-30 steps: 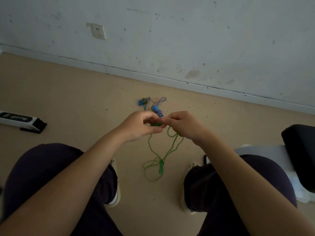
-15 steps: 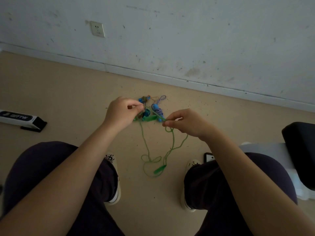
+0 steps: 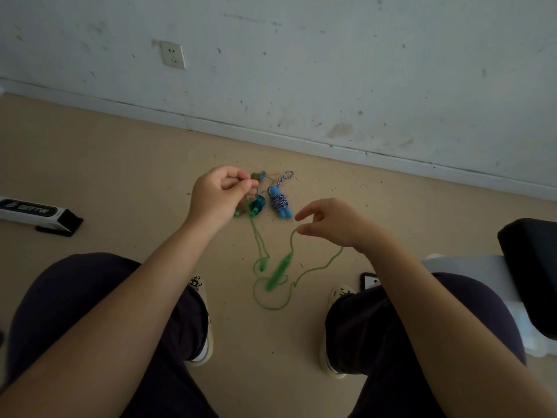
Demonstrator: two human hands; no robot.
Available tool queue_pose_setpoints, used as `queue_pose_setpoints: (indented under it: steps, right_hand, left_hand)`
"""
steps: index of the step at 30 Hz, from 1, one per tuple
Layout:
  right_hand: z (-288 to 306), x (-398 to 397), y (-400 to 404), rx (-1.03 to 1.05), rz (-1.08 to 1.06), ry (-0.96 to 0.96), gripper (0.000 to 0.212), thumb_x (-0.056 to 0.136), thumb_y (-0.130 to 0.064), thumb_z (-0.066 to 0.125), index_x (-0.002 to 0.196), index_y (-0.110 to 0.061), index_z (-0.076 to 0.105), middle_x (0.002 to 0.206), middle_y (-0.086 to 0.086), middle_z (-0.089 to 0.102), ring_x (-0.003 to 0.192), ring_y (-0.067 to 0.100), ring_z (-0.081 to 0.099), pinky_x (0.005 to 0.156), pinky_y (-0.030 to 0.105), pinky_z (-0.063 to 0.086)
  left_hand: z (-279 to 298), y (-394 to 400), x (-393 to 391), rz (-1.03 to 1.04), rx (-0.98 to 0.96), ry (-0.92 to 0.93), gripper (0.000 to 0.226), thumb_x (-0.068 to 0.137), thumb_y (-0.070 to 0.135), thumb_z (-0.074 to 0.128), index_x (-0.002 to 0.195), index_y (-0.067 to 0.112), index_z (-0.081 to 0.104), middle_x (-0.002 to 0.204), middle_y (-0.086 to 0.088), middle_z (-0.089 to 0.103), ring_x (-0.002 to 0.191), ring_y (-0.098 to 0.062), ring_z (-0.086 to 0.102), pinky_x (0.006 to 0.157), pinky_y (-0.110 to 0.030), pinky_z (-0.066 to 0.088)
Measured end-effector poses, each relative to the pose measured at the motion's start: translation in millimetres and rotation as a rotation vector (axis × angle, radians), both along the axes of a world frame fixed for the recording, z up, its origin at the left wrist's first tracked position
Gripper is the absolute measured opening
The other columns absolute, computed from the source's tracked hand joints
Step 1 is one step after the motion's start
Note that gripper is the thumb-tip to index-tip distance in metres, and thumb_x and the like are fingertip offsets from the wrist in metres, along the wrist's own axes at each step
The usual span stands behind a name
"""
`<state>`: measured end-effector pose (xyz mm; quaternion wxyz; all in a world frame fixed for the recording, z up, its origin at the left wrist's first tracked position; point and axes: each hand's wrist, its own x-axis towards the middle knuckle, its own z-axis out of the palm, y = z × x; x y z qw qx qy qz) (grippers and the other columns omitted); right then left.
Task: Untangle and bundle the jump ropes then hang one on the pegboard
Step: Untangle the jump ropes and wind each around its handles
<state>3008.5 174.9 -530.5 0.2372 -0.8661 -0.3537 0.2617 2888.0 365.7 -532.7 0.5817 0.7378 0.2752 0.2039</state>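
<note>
A thin green jump rope (image 3: 272, 307) hangs between my hands and loops on the floor between my feet. One green handle (image 3: 278, 274) dangles blurred below my right hand. My left hand (image 3: 218, 196) is raised with curled fingers pinching the rope near its other green handle (image 3: 254, 211). My right hand (image 3: 330, 224) pinches the cord between thumb and forefinger, the other fingers spread. A bundled blue and white rope with blue handles (image 3: 278, 202) lies on the floor behind. Another small tangled rope (image 3: 259, 176) lies by my left fingertips.
I sit facing a scuffed white wall with a socket (image 3: 172, 54). A white and black box (image 3: 36, 214) lies on the floor at left. A black seat (image 3: 530, 267) and white plastic stand at right. A phone (image 3: 369, 280) lies near my right foot.
My hands have moved apart. The left rose up and left with its end of the green rope. The cord has drawn out and the lower handle swings.
</note>
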Motion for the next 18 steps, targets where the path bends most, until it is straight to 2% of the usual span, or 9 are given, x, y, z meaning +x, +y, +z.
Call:
queue_pose_setpoints:
  steps: [2, 5, 9, 12, 15, 18]
  right_hand:
    - [0, 1, 1, 0.013, -0.020, -0.018, 0.017, 0.090, -0.028, 0.069, 0.104, -0.019, 0.073, 0.066, -0.017, 0.046, 0.057, -0.002, 0.042, 0.053, 0.011, 0.029]
    - [0, -3, 4, 0.084, -0.029, 0.068, 0.010, 0.092, -0.028, 0.067, 0.092, -0.019, 0.072, 0.060, -0.011, 0.062, 0.049, -0.004, 0.052, 0.055, 0.015, 0.037]
    - [-2, -11, 11, 0.256, -0.026, 0.106, 0.007, 0.088, -0.031, 0.072, 0.092, -0.028, 0.068, 0.055, -0.012, 0.066, 0.043, -0.004, 0.050, 0.048, 0.008, 0.035]
    - [-4, -16, 15, 0.319, -0.049, 0.184, 0.005, 0.089, -0.034, 0.071, 0.092, -0.030, 0.069, 0.050, -0.007, 0.063, 0.037, 0.000, 0.041, 0.041, 0.008, 0.031]
    - [-5, -18, 18, 0.358, -0.081, 0.232, 0.011, 0.092, -0.030, 0.068, 0.087, -0.022, 0.073, 0.047, -0.005, 0.060, 0.038, 0.001, 0.043, 0.043, 0.008, 0.032]
    - [-1, -19, 20, 0.403, -0.085, 0.295, 0.017, 0.096, -0.026, 0.062, 0.086, -0.016, 0.071, 0.049, -0.002, 0.060, 0.040, 0.003, 0.039, 0.043, 0.014, 0.032]
  left_hand:
    - [0, -2, 0, -0.056, -0.062, 0.004, 0.011, 0.096, 0.006, 0.063, 0.106, 0.004, 0.066, 0.092, -0.002, 0.078, 0.084, -0.015, 0.075, 0.085, -0.036, 0.061]
    - [-1, -9, 0, -0.232, -0.144, 0.010, 0.013, 0.097, 0.006, 0.061, 0.109, 0.008, 0.066, 0.097, -0.003, 0.078, 0.090, -0.018, 0.075, 0.086, -0.036, 0.060]
    - [-6, -13, 1, -0.421, -0.188, -0.009, 0.026, 0.100, -0.002, 0.053, 0.122, 0.008, 0.062, 0.115, -0.002, 0.074, 0.104, -0.014, 0.072, 0.086, -0.027, 0.058]
    - [-8, -15, 3, -0.475, -0.143, -0.032, 0.029, 0.100, -0.001, 0.052, 0.124, 0.012, 0.063, 0.115, 0.002, 0.075, 0.110, -0.011, 0.069, 0.093, -0.025, 0.054]
    - [-11, -15, 5, -0.482, -0.124, -0.039, 0.029, 0.100, 0.006, 0.055, 0.121, 0.023, 0.065, 0.114, 0.006, 0.075, 0.112, -0.011, 0.068, 0.104, -0.032, 0.049]
    - [-15, -18, 8, -0.446, -0.182, -0.013, 0.032, 0.101, 0.023, 0.056, 0.129, 0.036, 0.059, 0.104, -0.004, 0.077, 0.107, -0.022, 0.071, 0.104, -0.043, 0.050]
